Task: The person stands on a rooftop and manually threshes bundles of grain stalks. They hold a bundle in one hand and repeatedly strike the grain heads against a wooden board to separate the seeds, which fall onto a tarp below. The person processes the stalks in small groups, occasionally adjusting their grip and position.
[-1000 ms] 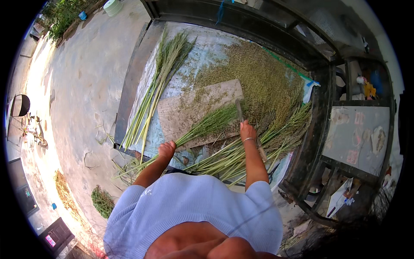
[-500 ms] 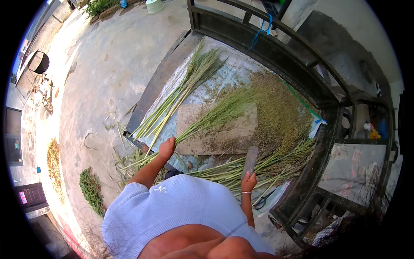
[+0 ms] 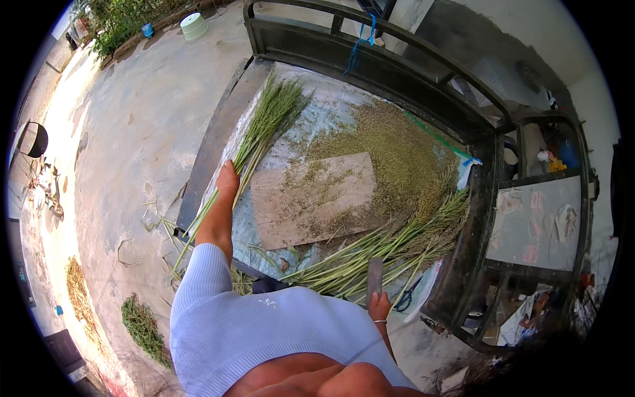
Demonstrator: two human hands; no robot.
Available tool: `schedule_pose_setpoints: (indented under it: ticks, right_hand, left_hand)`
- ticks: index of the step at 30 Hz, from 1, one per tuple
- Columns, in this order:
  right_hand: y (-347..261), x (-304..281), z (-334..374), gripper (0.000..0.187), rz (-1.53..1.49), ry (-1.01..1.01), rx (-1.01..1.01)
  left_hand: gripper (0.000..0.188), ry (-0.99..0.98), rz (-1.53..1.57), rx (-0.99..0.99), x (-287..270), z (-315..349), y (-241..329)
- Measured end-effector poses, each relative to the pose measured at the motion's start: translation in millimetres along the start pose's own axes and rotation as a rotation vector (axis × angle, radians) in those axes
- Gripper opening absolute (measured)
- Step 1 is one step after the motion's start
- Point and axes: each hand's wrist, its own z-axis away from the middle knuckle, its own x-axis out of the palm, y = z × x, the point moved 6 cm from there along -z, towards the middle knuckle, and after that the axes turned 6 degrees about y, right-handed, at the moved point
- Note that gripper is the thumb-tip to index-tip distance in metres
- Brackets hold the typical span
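My left hand (image 3: 228, 176) is closed around a bundle of green grain stalks (image 3: 268, 122) at the left side of the cargo bed. The seed heads point away from me and lie on the sheet. In my right hand (image 3: 379, 307), near my body, is a flat greyish blade-like tool (image 3: 375, 274), held upright; I cannot make out its exact kind. Between the hands lies a wooden board (image 3: 284, 208) strewn with loose seed. A heap of greenish-brown seed (image 3: 397, 142) spreads beyond it. More cut stalks (image 3: 350, 264) lie along the near edge, by the tool.
A pale blue and white sheet (image 3: 324, 99) lines the bed. Dark metal rails (image 3: 410, 56) bound its far and right sides. Dark-handled scissors (image 3: 405, 299) lie right of my right hand. Green plants (image 3: 142, 331) are piled on the concrete floor (image 3: 145, 132) at left.
My left hand has moved away from me and left, carrying its stalks off the board onto the bundle at the left. The right hand still holds the tool. The view has shifted.
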Motion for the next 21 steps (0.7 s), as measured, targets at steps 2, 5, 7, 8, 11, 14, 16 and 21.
schedule_pose_setpoints:
  ticks: [2,5,7,8,11,14,16,21]
  right_hand:
    - [-1.2,-2.7,7.7,0.028,0.044,-0.030,0.007]
    - [5.3,0.0,16.6,0.028,0.067,-0.111,0.066]
    - [13.2,3.7,29.9,0.028,0.054,-0.109,0.090]
    - [14.6,2.9,35.5,0.028,0.029,-0.089,0.098]
    - [25.2,8.1,55.4,0.027,-0.025,-0.045,0.132]
    - [21.7,11.1,56.5,0.027,-0.106,0.012,0.168]
    - [23.7,4.7,61.2,0.027,-0.159,0.054,0.213]
    - [35.3,-12.5,81.0,0.026,-0.260,0.142,0.365]
  left_hand:
    - [0.048,-0.042,-0.119,-0.072,19.8,-1.7,-12.5]
    - [0.054,-0.106,-0.167,-0.081,40.2,14.8,-32.6]
    - [0.044,-0.039,-0.151,-0.050,32.4,42.5,-6.9]
    - [0.041,-0.031,-0.138,-0.033,32.3,59.0,8.8]
    - [0.028,0.101,0.100,0.322,40.5,126.2,62.2]
    - [0.016,-0.117,0.401,0.543,86.2,217.7,112.8]
    - [0.017,-0.357,0.507,0.582,105.4,286.7,163.4]
    - [0.040,-0.720,0.529,0.561,166.6,381.5,247.0]
